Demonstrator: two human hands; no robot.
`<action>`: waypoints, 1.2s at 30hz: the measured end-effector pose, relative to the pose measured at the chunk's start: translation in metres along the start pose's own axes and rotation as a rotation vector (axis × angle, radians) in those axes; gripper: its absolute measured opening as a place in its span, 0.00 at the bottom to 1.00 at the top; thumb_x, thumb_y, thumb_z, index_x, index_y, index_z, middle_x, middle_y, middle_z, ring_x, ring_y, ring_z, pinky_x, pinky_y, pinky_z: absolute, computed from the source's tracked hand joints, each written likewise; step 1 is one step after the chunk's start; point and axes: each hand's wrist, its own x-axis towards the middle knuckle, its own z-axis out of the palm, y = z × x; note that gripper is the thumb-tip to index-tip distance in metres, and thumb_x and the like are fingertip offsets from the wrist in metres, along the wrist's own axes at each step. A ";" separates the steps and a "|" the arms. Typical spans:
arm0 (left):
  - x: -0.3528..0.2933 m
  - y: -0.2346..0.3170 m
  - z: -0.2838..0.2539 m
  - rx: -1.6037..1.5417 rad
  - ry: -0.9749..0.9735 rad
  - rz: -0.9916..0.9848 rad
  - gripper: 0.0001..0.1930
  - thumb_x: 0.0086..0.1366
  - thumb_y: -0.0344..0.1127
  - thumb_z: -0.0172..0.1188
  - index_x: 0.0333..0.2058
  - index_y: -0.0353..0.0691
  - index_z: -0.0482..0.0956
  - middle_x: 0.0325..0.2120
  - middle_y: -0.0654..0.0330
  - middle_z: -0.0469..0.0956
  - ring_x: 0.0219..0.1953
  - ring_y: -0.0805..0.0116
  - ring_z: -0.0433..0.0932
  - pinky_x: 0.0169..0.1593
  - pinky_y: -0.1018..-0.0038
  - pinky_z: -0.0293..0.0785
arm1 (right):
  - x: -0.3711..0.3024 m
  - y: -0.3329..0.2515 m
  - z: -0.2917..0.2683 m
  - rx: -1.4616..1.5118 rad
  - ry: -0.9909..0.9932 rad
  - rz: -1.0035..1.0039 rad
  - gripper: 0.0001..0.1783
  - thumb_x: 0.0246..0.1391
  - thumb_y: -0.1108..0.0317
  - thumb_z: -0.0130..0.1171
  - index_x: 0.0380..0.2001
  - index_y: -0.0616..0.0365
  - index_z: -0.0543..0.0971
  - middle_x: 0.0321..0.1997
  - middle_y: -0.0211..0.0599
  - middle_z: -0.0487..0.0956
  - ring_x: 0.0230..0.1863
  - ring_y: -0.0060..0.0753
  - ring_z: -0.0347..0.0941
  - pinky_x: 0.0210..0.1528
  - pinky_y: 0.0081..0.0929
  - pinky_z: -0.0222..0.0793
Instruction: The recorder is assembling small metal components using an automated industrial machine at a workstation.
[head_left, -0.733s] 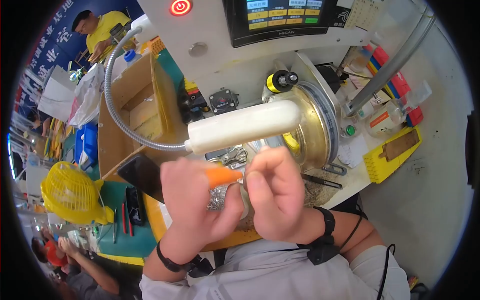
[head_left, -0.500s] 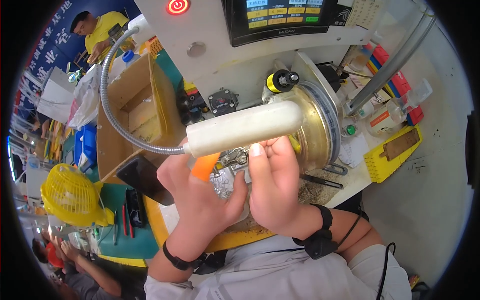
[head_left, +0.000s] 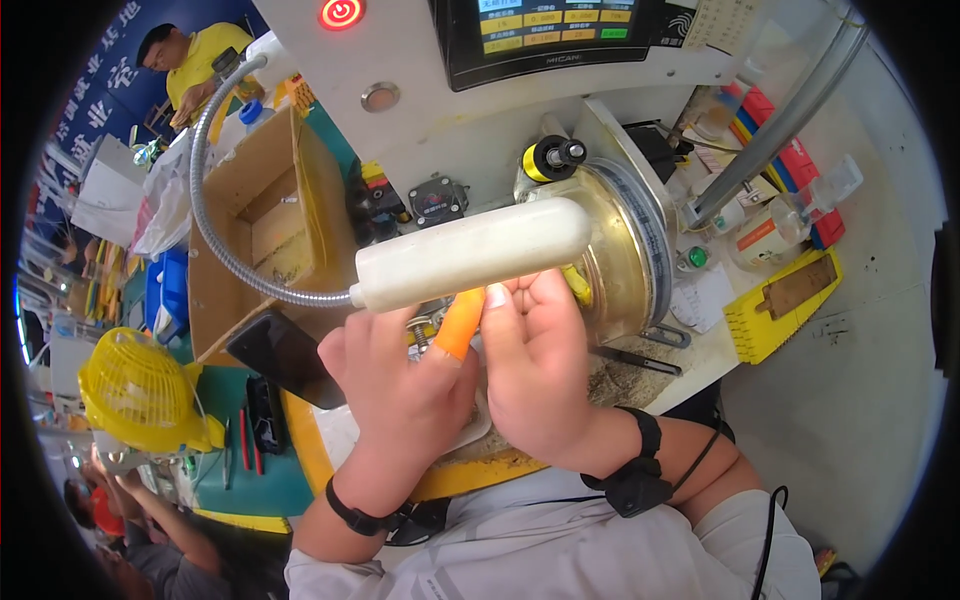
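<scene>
My left hand (head_left: 395,385), with an orange finger cot (head_left: 460,325) on its index finger, reaches in under a white tubular lamp (head_left: 475,252). Its covered fingertip meets the thumb tip of my right hand (head_left: 540,375). The right hand's thumb presses against its curled fingers, beside a brass-coloured wheel (head_left: 612,265) on the machine. Both hands are closed at the fingertips; whatever lies between them is too small or hidden to make out. Part of a metal fixture with a spring (head_left: 420,335) shows behind my left hand, mostly covered.
A flexible metal arm (head_left: 200,190) carries the lamp. To the left are a cardboard box (head_left: 225,285), a dark phone (head_left: 285,358) and a yellow fan (head_left: 140,390). A screen (head_left: 560,30) faces me above. A yellow bristled block (head_left: 785,310) lies right. Other people sit at the far left.
My left index finger has swung up and right to my right fingertips, and its thumb has drawn in. The fixture is now more covered. The view has shifted slightly.
</scene>
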 end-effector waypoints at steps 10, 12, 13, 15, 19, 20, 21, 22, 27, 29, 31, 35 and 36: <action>0.004 -0.003 -0.011 0.025 -0.055 0.077 0.23 0.56 0.27 0.72 0.52 0.47 0.82 0.52 0.59 0.84 0.45 0.64 0.85 0.43 0.69 0.75 | 0.000 0.006 -0.001 0.057 -0.009 -0.036 0.01 0.75 0.75 0.46 0.45 0.59 0.66 0.28 0.21 0.69 0.25 0.05 0.61 0.25 0.13 0.60; 0.001 -0.004 -0.006 -0.021 -0.044 0.056 0.24 0.56 0.28 0.73 0.53 0.46 0.82 0.53 0.58 0.84 0.45 0.61 0.85 0.43 0.68 0.79 | 0.000 0.004 0.001 0.059 0.004 -0.025 0.01 0.75 0.75 0.47 0.44 0.59 0.66 0.29 0.20 0.69 0.25 0.05 0.60 0.25 0.13 0.59; -0.001 -0.004 -0.002 -0.075 -0.033 0.031 0.25 0.56 0.28 0.73 0.53 0.44 0.81 0.53 0.56 0.83 0.45 0.59 0.86 0.43 0.68 0.82 | 0.000 0.005 0.000 0.066 0.003 -0.028 0.01 0.75 0.75 0.47 0.44 0.59 0.66 0.29 0.20 0.69 0.25 0.05 0.60 0.25 0.13 0.59; -0.006 -0.001 0.010 -0.113 0.016 0.001 0.26 0.56 0.28 0.74 0.54 0.43 0.80 0.53 0.55 0.83 0.45 0.57 0.86 0.43 0.68 0.84 | -0.001 0.009 -0.002 0.018 -0.004 -0.056 0.01 0.75 0.75 0.48 0.44 0.59 0.67 0.28 0.19 0.68 0.25 0.05 0.59 0.25 0.13 0.57; -0.006 0.006 0.017 -0.094 0.051 -0.064 0.28 0.56 0.29 0.74 0.57 0.42 0.79 0.55 0.53 0.81 0.43 0.54 0.87 0.42 0.69 0.85 | -0.001 0.013 -0.003 0.016 0.009 -0.078 0.01 0.75 0.74 0.49 0.44 0.59 0.68 0.28 0.19 0.67 0.25 0.05 0.58 0.25 0.14 0.56; -0.006 0.005 0.016 -0.090 0.051 -0.055 0.28 0.56 0.29 0.74 0.57 0.42 0.79 0.55 0.53 0.81 0.43 0.54 0.87 0.42 0.69 0.85 | -0.001 0.013 -0.004 0.016 0.011 -0.062 0.02 0.74 0.74 0.49 0.43 0.59 0.68 0.28 0.19 0.67 0.25 0.05 0.58 0.25 0.15 0.56; -0.006 0.005 0.013 -0.093 0.014 -0.057 0.28 0.56 0.29 0.74 0.57 0.42 0.79 0.55 0.53 0.81 0.45 0.54 0.87 0.43 0.69 0.85 | -0.001 0.013 -0.004 0.016 0.014 -0.047 0.02 0.74 0.74 0.49 0.43 0.59 0.68 0.27 0.18 0.67 0.25 0.06 0.57 0.25 0.16 0.57; -0.006 0.004 0.011 -0.095 -0.024 -0.058 0.28 0.57 0.30 0.74 0.57 0.42 0.79 0.55 0.54 0.81 0.46 0.54 0.87 0.43 0.69 0.85 | -0.002 0.013 -0.003 0.023 0.015 -0.055 0.02 0.74 0.74 0.49 0.43 0.59 0.68 0.27 0.18 0.67 0.25 0.06 0.57 0.25 0.16 0.57; -0.004 0.004 0.012 -0.060 0.004 0.000 0.28 0.58 0.31 0.74 0.58 0.42 0.78 0.55 0.54 0.80 0.46 0.55 0.87 0.43 0.69 0.85 | -0.004 0.008 0.001 -0.003 0.065 -0.031 0.02 0.74 0.73 0.50 0.42 0.58 0.70 0.25 0.18 0.67 0.25 0.08 0.59 0.26 0.18 0.59; -0.007 0.008 0.025 -0.057 0.085 0.008 0.29 0.58 0.31 0.74 0.58 0.42 0.77 0.55 0.54 0.80 0.45 0.56 0.87 0.43 0.69 0.85 | -0.005 0.002 -0.002 -0.045 0.054 -0.022 0.03 0.75 0.72 0.49 0.43 0.58 0.70 0.27 0.19 0.68 0.26 0.08 0.60 0.27 0.18 0.60; -0.011 0.013 0.031 -0.030 0.145 -0.040 0.32 0.58 0.31 0.75 0.61 0.42 0.74 0.58 0.54 0.80 0.39 0.61 0.87 0.37 0.72 0.84 | -0.006 0.002 -0.003 -0.089 0.050 -0.017 0.04 0.75 0.70 0.48 0.44 0.58 0.71 0.28 0.20 0.69 0.27 0.09 0.62 0.29 0.19 0.61; -0.012 0.015 0.008 -0.264 -0.071 -0.259 0.35 0.57 0.31 0.74 0.63 0.41 0.70 0.64 0.53 0.77 0.30 0.71 0.82 0.29 0.79 0.77 | -0.014 -0.004 -0.014 0.100 0.021 0.108 0.08 0.78 0.66 0.44 0.50 0.57 0.70 0.33 0.23 0.71 0.29 0.10 0.63 0.31 0.16 0.62; -0.012 0.015 0.006 -0.267 -0.066 -0.259 0.35 0.57 0.31 0.74 0.63 0.41 0.70 0.64 0.53 0.77 0.30 0.71 0.82 0.29 0.79 0.77 | -0.017 -0.008 -0.017 0.154 -0.010 0.188 0.09 0.78 0.65 0.43 0.51 0.56 0.70 0.35 0.25 0.72 0.27 0.09 0.63 0.28 0.15 0.62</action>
